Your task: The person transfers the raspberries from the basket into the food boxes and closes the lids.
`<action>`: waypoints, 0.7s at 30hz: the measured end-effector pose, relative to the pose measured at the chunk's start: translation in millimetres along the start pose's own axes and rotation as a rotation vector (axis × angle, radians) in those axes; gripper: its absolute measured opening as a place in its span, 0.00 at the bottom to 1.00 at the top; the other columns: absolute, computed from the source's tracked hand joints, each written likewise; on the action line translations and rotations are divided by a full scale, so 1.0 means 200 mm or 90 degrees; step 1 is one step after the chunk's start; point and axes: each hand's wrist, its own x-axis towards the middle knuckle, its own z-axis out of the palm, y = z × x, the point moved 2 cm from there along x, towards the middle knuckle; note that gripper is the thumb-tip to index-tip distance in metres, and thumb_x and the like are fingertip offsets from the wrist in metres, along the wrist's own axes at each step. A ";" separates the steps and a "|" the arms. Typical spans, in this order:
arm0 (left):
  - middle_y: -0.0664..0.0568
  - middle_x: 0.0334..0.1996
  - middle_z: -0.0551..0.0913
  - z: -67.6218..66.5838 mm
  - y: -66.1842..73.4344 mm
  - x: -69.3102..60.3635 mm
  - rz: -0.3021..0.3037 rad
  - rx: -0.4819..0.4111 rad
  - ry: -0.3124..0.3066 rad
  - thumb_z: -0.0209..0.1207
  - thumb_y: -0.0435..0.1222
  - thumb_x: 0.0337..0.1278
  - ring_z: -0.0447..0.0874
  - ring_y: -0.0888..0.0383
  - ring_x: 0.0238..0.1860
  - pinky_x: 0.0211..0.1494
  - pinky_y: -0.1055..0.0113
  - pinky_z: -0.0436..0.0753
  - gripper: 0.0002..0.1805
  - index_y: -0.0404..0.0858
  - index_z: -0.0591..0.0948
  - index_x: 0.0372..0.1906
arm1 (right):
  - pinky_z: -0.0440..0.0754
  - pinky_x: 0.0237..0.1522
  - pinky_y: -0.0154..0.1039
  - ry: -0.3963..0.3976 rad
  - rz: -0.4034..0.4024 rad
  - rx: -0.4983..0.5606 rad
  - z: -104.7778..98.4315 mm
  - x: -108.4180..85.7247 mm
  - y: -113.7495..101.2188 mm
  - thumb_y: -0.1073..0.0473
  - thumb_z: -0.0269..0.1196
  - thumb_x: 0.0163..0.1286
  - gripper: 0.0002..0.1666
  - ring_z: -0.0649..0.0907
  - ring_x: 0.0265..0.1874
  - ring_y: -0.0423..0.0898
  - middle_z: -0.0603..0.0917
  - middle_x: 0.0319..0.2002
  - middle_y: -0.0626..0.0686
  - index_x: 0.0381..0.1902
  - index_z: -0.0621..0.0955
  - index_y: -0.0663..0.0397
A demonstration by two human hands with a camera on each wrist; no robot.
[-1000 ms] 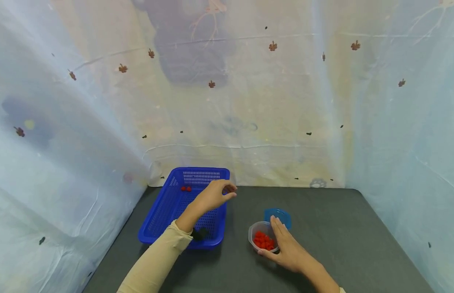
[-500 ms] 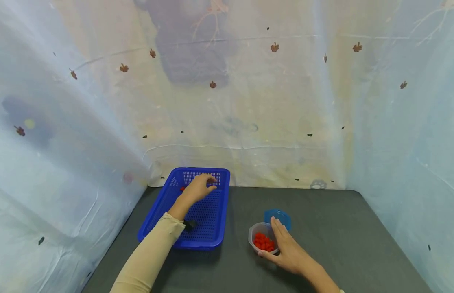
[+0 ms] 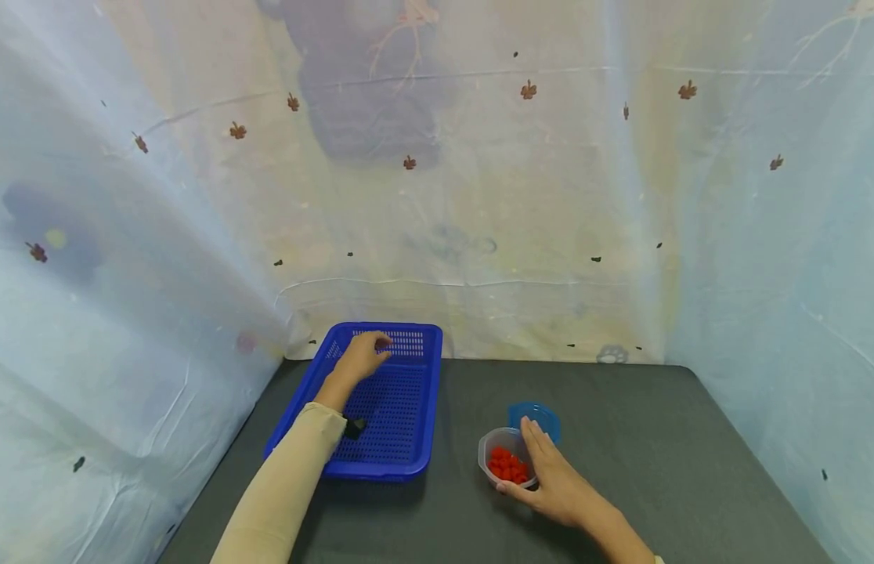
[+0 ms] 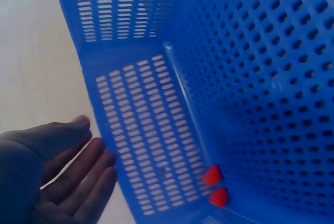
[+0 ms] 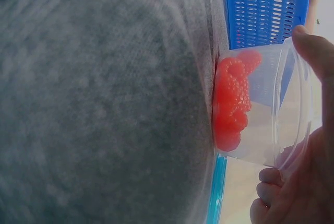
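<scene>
My left hand (image 3: 361, 356) is over the far left part of a blue perforated plastic basket (image 3: 431, 407). In the left wrist view its fingers bend loosely beside the basket's rim, and nothing shows between them and the thumb. Two small red pieces (image 4: 212, 176) lie on the basket floor against the end wall; from the head my hand hides them. With thumb and fingers on opposite sides of the rim, my right hand (image 3: 553, 482) grips a clear plastic container (image 5: 261, 130) standing upright on the table. Several similar red pieces (image 3: 507, 465) lie at its bottom.
A blue lid (image 3: 539, 419) lies just behind the container on the dark grey table (image 3: 655, 446). Patterned curtains (image 3: 479, 211) rise behind the table and at both sides. A small dark object (image 3: 354, 428) sits by my left wrist.
My left hand has moved left and slightly away from me, from the basket's right rim to over its far left part. The right hand and container have stayed put.
</scene>
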 end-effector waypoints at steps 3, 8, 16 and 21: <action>0.35 0.62 0.84 -0.01 -0.03 0.01 -0.012 -0.008 0.016 0.64 0.32 0.76 0.81 0.38 0.65 0.71 0.43 0.77 0.18 0.30 0.82 0.64 | 0.59 0.77 0.72 0.000 0.000 0.002 0.00 0.00 0.00 0.21 0.64 0.69 0.72 0.51 0.84 0.69 0.47 0.87 0.63 0.88 0.46 0.59; 0.34 0.63 0.83 0.00 -0.08 0.03 -0.033 -0.024 0.020 0.63 0.31 0.76 0.80 0.37 0.66 0.70 0.43 0.79 0.18 0.28 0.81 0.65 | 0.60 0.77 0.72 0.000 -0.001 -0.003 0.00 0.00 0.00 0.21 0.63 0.69 0.72 0.51 0.85 0.68 0.47 0.87 0.63 0.88 0.46 0.59; 0.31 0.62 0.82 0.01 -0.20 0.06 -0.053 -0.031 0.035 0.62 0.30 0.76 0.82 0.36 0.64 0.68 0.42 0.80 0.18 0.27 0.81 0.64 | 0.59 0.77 0.72 0.001 0.000 -0.005 -0.01 0.00 0.00 0.21 0.63 0.69 0.72 0.51 0.84 0.68 0.47 0.87 0.63 0.88 0.46 0.58; 0.31 0.62 0.82 0.03 -0.28 0.07 -0.092 -0.020 0.028 0.62 0.30 0.77 0.82 0.36 0.64 0.69 0.42 0.79 0.18 0.27 0.80 0.65 | 0.59 0.76 0.72 -0.006 0.005 -0.006 -0.01 0.00 -0.01 0.21 0.64 0.69 0.72 0.51 0.84 0.69 0.48 0.87 0.63 0.88 0.45 0.59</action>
